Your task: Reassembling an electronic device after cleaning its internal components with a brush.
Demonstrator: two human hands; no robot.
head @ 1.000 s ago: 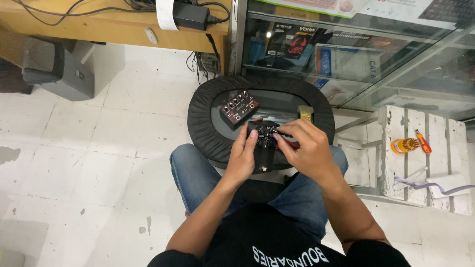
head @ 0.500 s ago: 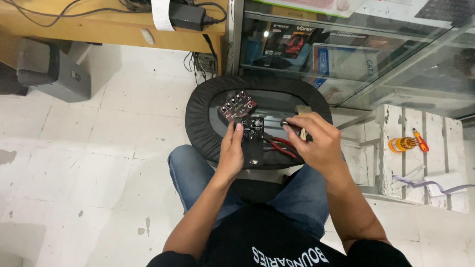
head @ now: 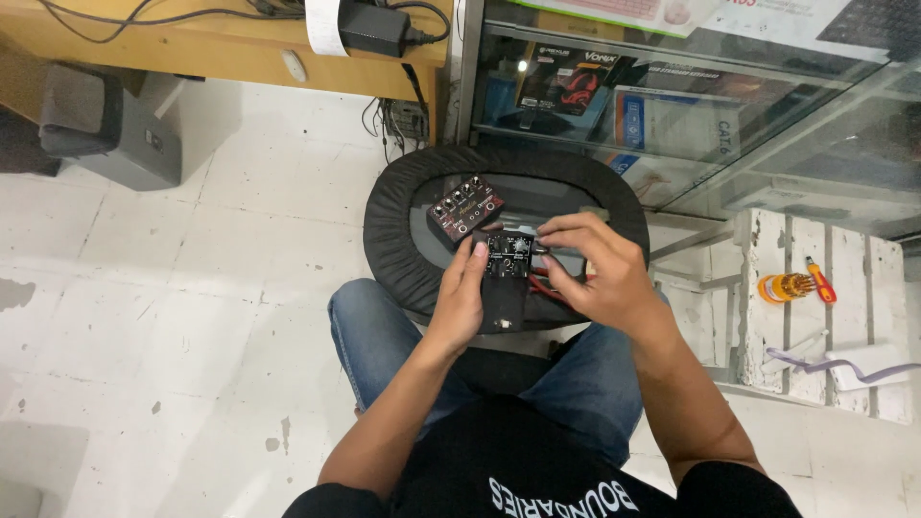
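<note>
1. The left hand grips the left side of a small black box-shaped pedal with white knobs, thumb up by its top corner. The pedal sits over the near part of a round black padded stool top, above the person's knees.
2. The right hand is curled at the pedal's right edge, fingertips pinched there; what they pinch is too small to tell. Half a second ago this hand was further right, near red-handled pliers, and the pedal stood more upright; now the hand is back on the pedal. A second ago both hands also closed on it.
3. I judge from this that the work is on the pedal's right side, with the left hand only steadying.
4. A dark red pedal with a row of knobs lies just beyond, apart from both hands.
5. Behind the stool, a glass display case holds boxed goods: a black box with a red figure and a blue-and-white box beside it.
6. A white paper slip hangs over the wooden shelf edge, top left.
7. An orange screwdriver set lies on the white crate to the right.
</note>
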